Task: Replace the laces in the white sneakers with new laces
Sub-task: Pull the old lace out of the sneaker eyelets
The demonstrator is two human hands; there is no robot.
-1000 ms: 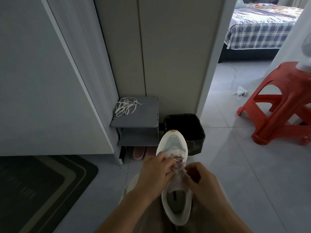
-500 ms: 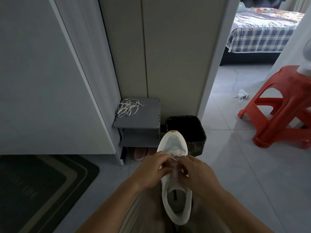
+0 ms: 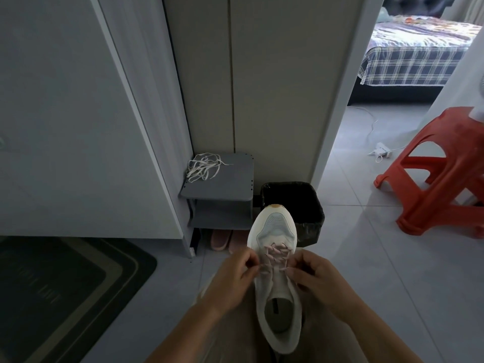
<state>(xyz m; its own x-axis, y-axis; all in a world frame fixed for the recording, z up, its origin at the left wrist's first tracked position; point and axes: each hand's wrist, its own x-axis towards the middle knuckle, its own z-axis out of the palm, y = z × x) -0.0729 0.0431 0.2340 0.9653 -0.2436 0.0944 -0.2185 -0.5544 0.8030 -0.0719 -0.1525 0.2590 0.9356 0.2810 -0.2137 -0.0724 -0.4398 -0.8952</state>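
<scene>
A white sneaker [image 3: 275, 226] lies on my lap, toe pointing away from me. A pale pink lace [image 3: 277, 254] crosses its front eyelets. My left hand [image 3: 233, 279] sits at the shoe's left side with fingers curled, pinching the lace by the eyelets. My right hand [image 3: 313, 273] pinches the lace on the right side. A loose heap of white laces [image 3: 203, 166] lies on a small grey shelf [image 3: 225, 184] against the wall.
A black bin [image 3: 293, 203] stands just beyond the shoe's toe. Pink slippers [image 3: 221, 238] lie under the shelf. A red plastic stool [image 3: 442, 174] is at the right, a dark mat [image 3: 57, 292] at the left, and a bed [image 3: 416, 56] shows through the doorway.
My hands have moved apart to either side of the shoe, uncovering the pink lace crossings they hid before.
</scene>
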